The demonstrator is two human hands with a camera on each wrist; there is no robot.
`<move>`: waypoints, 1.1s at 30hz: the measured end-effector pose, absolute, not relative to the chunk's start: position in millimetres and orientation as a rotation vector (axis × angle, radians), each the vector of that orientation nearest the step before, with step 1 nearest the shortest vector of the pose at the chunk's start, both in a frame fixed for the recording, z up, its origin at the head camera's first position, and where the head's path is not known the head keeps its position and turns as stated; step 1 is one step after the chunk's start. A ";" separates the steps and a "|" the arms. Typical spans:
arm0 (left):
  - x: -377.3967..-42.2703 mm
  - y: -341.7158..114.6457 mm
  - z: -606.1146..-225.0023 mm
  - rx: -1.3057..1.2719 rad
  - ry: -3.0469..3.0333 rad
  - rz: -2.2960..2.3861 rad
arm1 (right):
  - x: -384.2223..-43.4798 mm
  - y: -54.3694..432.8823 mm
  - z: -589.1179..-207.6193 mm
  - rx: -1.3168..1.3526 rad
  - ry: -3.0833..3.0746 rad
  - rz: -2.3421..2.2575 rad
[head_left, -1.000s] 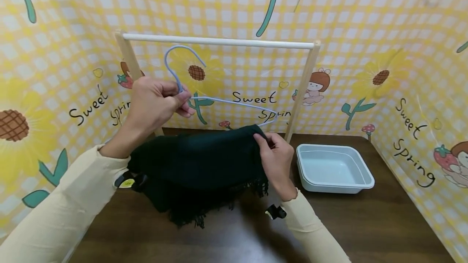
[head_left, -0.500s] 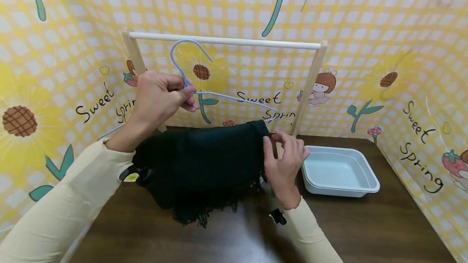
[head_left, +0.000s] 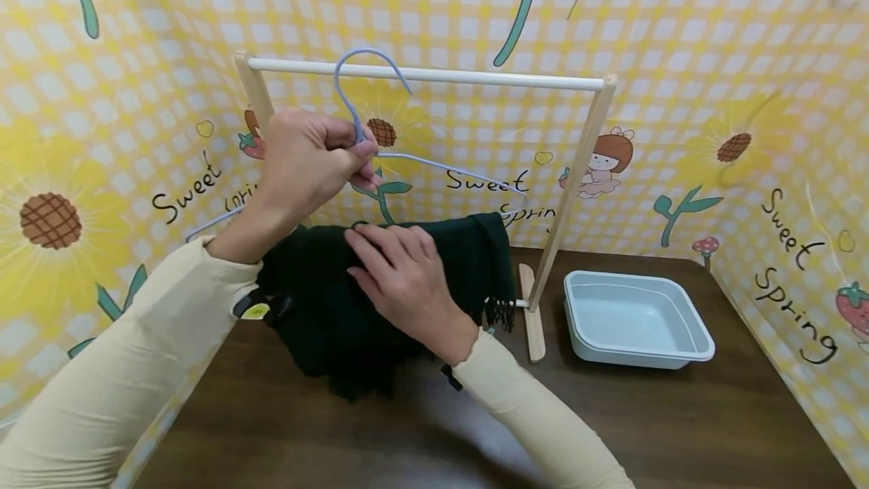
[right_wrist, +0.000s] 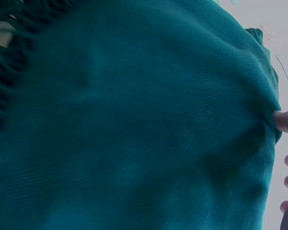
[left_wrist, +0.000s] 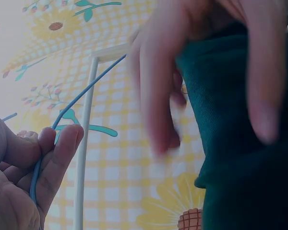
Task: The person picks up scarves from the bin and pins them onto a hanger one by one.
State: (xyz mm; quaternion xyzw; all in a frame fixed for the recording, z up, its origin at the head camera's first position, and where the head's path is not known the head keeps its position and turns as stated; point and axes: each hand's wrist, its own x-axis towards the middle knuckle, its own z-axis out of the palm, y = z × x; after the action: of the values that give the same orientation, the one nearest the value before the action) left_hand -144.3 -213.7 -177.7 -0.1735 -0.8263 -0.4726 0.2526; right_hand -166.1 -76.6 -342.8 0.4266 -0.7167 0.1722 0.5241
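Observation:
A light blue wire hanger (head_left: 428,162) is held up in front of the rack, its hook just before the rail. My left hand (head_left: 305,164) pinches it at the base of the hook. Over its lower bar hangs a dark green fringed scarf (head_left: 475,251), folded across it. My right hand (head_left: 410,285) is at the scarf's upper edge near the middle, fingers loosely spread. In the left wrist view that right hand (left_wrist: 158,72) is blurred, thumb and fingers apart astride the edge. The scarf (right_wrist: 134,120) fills most of the right wrist view.
Behind the hanger stands a wooden rack with a white rail (head_left: 489,79). To its right, a pale blue plastic tub (head_left: 573,319) sits on the dark wooden table (head_left: 740,406). Patterned yellow checked cloth (head_left: 434,6) encloses the back and sides.
Hanger and scarf have risen with my left hand, bringing the hook level with the rail. My right hand has let go of the scarf's right end and moved left to its middle.

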 end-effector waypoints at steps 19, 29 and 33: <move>-141.5 -190.4 -197.0 -0.590 -2.230 -1.321 | -157.8 -129.9 -325.0 1.242 -1.905 0.238; -136.3 -190.3 -206.8 -0.595 -2.259 -1.407 | -149.7 -132.2 -322.7 0.950 -2.020 0.396; -135.5 -189.7 -208.2 -0.621 -2.249 -1.506 | -154.6 -127.3 -312.2 0.856 -2.095 0.534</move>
State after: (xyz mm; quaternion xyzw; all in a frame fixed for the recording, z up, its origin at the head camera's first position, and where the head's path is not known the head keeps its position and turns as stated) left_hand -135.5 -189.7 -208.2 -0.2197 -0.7966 -0.5333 0.1812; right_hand -154.6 -127.3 -312.2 0.3380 -0.8268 0.2110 0.3970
